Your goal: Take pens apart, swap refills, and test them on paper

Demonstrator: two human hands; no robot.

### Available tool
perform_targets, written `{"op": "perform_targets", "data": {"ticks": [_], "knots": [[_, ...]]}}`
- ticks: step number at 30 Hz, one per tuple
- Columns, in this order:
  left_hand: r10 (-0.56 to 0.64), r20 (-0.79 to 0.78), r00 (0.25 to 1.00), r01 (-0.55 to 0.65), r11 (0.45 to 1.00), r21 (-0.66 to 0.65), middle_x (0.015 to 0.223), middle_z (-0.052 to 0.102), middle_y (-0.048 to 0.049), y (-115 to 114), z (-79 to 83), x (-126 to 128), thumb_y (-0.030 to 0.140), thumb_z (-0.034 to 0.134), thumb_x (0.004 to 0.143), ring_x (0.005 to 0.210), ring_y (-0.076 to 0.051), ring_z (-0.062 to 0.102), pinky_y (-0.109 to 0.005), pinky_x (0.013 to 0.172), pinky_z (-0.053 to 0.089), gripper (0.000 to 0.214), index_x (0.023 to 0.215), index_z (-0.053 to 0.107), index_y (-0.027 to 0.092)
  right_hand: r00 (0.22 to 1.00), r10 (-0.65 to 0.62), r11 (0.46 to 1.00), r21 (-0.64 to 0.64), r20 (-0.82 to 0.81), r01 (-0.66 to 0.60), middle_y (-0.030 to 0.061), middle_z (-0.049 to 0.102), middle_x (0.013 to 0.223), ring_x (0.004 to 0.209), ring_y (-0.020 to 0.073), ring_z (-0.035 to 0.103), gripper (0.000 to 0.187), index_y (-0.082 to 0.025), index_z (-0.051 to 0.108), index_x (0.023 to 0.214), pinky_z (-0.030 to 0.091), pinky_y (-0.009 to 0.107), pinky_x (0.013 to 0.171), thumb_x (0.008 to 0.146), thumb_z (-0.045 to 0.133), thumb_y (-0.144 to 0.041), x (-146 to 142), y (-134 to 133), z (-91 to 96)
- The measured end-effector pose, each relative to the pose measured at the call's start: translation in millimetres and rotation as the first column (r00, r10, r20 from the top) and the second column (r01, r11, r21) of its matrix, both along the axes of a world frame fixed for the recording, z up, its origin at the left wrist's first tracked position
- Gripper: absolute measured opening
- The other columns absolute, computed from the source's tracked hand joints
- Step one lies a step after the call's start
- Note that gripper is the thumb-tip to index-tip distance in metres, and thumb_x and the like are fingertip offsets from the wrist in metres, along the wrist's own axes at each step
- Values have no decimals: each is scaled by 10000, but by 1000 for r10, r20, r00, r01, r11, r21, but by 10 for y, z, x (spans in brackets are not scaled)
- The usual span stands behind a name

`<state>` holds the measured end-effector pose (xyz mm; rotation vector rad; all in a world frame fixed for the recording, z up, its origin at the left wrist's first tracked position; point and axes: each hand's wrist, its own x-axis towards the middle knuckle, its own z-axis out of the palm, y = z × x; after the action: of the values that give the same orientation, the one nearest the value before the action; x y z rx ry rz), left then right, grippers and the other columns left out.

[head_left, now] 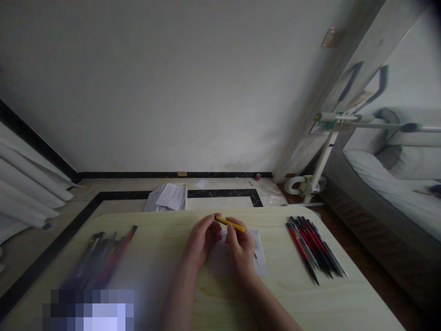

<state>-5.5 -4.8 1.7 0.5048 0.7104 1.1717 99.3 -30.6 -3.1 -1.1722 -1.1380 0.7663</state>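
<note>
Both my hands meet above the middle of a pale wooden table [165, 303]. My right hand [241, 248] is closed round a yellow pen [231, 224] that lies almost level. My left hand [202, 239] pinches the pen's dark left end with its fingertips. Under the hands lies a white sheet of paper [262, 257] with small marks on it.
A row of several red and black pens [315, 246] lies on the table to the right. Another pile of pens [99, 259] lies at the left. Beyond the table are loose papers on the floor [170, 195], a bed [396, 193] at right and a white stand [319, 170].
</note>
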Motion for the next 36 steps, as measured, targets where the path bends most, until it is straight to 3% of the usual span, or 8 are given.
{"op": "perform_targets", "data": {"ticks": [11,18,36], "knots": [[79,8,997,-79,997,-10,628,534,2,13,-10,-21,195,609,724,562,-74,503,-198,516,402,107,796,569,129,999,-38,999,11,8,38,39,630,732,645,152,574,235,-170,620,940,456,268,562,804,494,-314,-7,5,-32],[13,2,1000,-13,1000,1,647,547,2,-6,14,-17,197,613,723,571,-80,516,-210,549,411,155,862,561,151,1000,-14,1000,13,7,14,39,631,736,676,162,583,223,-176,617,943,459,271,565,814,487,-302,-1,2,-22],[47,34,998,-47,999,-25,606,504,23,1,28,-13,229,621,710,542,-71,481,-206,518,394,135,768,528,149,1000,-21,1000,3,23,21,51,641,758,710,178,588,231,-174,631,934,465,286,586,799,508,-316,-2,-4,-25]]}}
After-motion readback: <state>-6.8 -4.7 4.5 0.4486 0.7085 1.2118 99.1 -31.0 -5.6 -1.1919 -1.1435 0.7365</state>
